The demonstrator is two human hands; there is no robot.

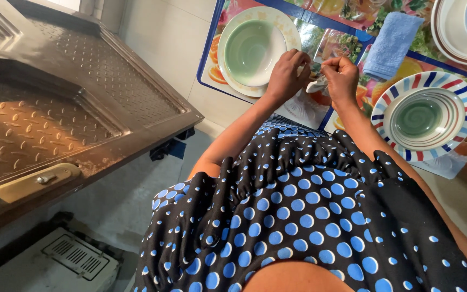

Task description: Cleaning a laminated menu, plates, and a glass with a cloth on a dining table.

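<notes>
My left hand and my right hand are close together over the table edge, both pinching a small white crumpled piece, maybe paper or cloth. It hangs between the fingers. A cream-rimmed bowl with a green inside sits just left of my left hand on a fruit-patterned mat. A striped red, blue and white bowl stands right of my right hand.
A folded light blue cloth lies behind my hands. Another plate with a brown rim is at the top right. A dark metal door with a raised pattern stands open at the left. My dotted dress fills the foreground.
</notes>
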